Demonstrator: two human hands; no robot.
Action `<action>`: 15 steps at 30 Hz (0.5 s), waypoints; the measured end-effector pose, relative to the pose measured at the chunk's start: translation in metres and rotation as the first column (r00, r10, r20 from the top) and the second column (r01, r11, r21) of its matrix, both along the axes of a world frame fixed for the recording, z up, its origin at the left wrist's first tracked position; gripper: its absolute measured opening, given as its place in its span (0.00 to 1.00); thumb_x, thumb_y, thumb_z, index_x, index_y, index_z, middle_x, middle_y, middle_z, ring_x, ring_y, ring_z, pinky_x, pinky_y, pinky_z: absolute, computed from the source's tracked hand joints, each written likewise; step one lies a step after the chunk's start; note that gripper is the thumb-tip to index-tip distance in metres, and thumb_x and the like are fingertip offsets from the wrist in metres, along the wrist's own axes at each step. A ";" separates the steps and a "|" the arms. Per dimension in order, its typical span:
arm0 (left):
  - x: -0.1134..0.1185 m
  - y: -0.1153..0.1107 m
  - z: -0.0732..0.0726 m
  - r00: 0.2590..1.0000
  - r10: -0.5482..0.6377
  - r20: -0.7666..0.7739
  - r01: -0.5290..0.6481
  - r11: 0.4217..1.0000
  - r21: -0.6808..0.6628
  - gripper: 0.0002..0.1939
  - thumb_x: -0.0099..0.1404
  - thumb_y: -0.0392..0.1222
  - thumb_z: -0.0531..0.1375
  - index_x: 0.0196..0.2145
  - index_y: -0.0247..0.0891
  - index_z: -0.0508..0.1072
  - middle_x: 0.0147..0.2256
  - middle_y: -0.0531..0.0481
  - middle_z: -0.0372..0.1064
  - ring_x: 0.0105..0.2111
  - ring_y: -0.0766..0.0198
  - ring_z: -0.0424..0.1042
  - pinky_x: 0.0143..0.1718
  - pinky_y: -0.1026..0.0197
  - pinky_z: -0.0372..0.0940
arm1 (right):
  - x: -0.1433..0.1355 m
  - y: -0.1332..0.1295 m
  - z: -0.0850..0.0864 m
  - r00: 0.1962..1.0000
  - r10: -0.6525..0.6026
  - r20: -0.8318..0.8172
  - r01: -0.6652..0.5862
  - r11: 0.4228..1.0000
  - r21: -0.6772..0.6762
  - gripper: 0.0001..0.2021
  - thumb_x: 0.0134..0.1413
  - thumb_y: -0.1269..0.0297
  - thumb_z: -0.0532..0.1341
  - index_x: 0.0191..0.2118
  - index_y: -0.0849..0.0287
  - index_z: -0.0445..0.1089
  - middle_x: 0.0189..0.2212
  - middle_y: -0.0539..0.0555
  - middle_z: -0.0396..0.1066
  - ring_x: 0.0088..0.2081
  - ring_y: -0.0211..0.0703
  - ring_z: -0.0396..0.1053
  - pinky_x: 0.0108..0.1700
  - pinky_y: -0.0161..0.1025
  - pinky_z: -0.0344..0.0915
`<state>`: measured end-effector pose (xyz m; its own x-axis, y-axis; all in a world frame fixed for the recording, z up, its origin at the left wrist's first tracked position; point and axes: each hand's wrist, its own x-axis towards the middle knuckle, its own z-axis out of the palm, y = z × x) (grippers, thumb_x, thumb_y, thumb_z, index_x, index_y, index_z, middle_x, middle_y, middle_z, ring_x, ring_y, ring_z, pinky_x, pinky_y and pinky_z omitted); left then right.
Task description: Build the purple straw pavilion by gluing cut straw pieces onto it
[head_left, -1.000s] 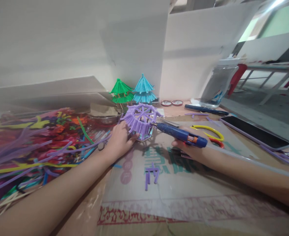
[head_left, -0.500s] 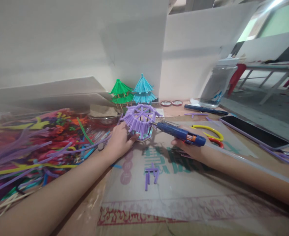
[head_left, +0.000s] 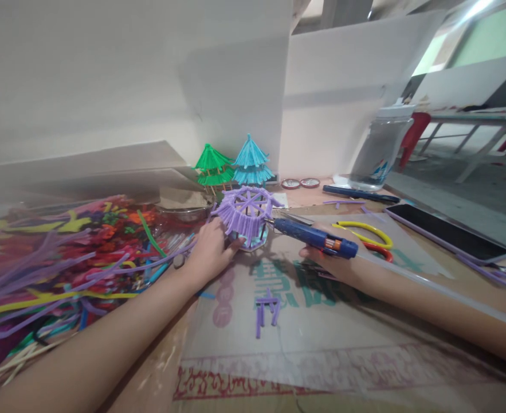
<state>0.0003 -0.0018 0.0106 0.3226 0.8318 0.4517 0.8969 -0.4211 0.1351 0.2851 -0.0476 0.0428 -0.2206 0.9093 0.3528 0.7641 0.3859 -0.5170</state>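
A purple pipe-cleaner pavilion model (head_left: 247, 213) with a spoked, open-topped roof and a light-blue base stands at mid-table. My left hand (head_left: 212, 252) grips its left lower side, thumb toward the base; some fingers are hidden behind it. In my right hand (head_left: 328, 258) is a blue hot glue gun (head_left: 315, 236), its nozzle at the right edge of the purple roof. I cannot tell whether the nozzle touches. Several short purple pipe-cleaner pieces (head_left: 268, 307) lie on the printed sheet (head_left: 235, 350) in front. Scissors with yellow and red handles (head_left: 368, 232) lie behind my right hand.
Tangled coloured pipe cleaners (head_left: 85, 258) heap on the left. Green (head_left: 212, 166) and blue (head_left: 253, 160) pagoda models stand behind, before a white panel (head_left: 235, 69). A phone (head_left: 446, 232), a dark pen (head_left: 360, 194), glasses (head_left: 299, 183) and a clear bottle (head_left: 379, 149) are toward the right and back.
The whole view has shifted slightly, with things sitting a little lower in the picture. Both hands, the purple model and the glue gun keep nearly the same positions relative to each other.
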 end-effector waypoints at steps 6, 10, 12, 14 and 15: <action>0.000 0.000 -0.001 1.000 -0.023 0.015 0.023 1.000 0.014 0.16 0.68 0.49 0.55 0.48 0.36 0.71 0.44 0.39 0.67 0.49 0.46 0.67 0.53 0.44 0.63 | -0.003 -0.003 0.006 1.000 0.020 -0.023 -0.020 1.000 -0.002 0.11 0.51 0.57 0.64 0.27 0.53 0.61 0.22 0.48 0.70 0.25 0.45 0.69 0.25 0.38 0.61; 0.000 -0.001 0.000 0.999 -0.036 0.020 0.036 0.999 0.010 0.16 0.68 0.48 0.55 0.47 0.36 0.71 0.47 0.38 0.67 0.53 0.45 0.66 0.53 0.43 0.63 | -0.003 -0.004 0.007 0.999 0.035 -0.029 -0.035 0.999 0.027 0.11 0.50 0.59 0.64 0.26 0.53 0.60 0.22 0.49 0.70 0.24 0.44 0.68 0.25 0.37 0.59; 0.000 -0.001 0.000 0.999 -0.042 0.013 0.042 0.999 0.014 0.15 0.69 0.47 0.55 0.47 0.36 0.71 0.46 0.38 0.67 0.52 0.45 0.66 0.53 0.43 0.63 | -0.004 -0.004 0.006 0.999 0.025 -0.036 -0.024 1.000 0.010 0.11 0.50 0.59 0.63 0.26 0.53 0.60 0.22 0.49 0.70 0.24 0.44 0.68 0.24 0.37 0.59; 0.000 -0.001 -0.001 0.999 -0.040 0.007 0.040 0.999 0.028 0.14 0.69 0.47 0.55 0.47 0.37 0.71 0.46 0.39 0.67 0.52 0.46 0.67 0.53 0.44 0.64 | -0.005 -0.004 0.004 0.998 0.016 -0.062 -0.016 1.000 -0.004 0.11 0.51 0.58 0.63 0.26 0.52 0.60 0.21 0.49 0.70 0.23 0.44 0.68 0.24 0.38 0.60; 0.000 0.000 -0.002 0.999 -0.035 0.007 0.035 0.999 0.037 0.14 0.68 0.47 0.55 0.47 0.38 0.71 0.45 0.40 0.67 0.51 0.47 0.67 0.52 0.44 0.64 | -0.005 -0.003 0.004 0.997 0.014 -0.070 -0.015 1.000 -0.004 0.11 0.50 0.58 0.63 0.26 0.52 0.60 0.21 0.48 0.70 0.23 0.44 0.68 0.23 0.38 0.60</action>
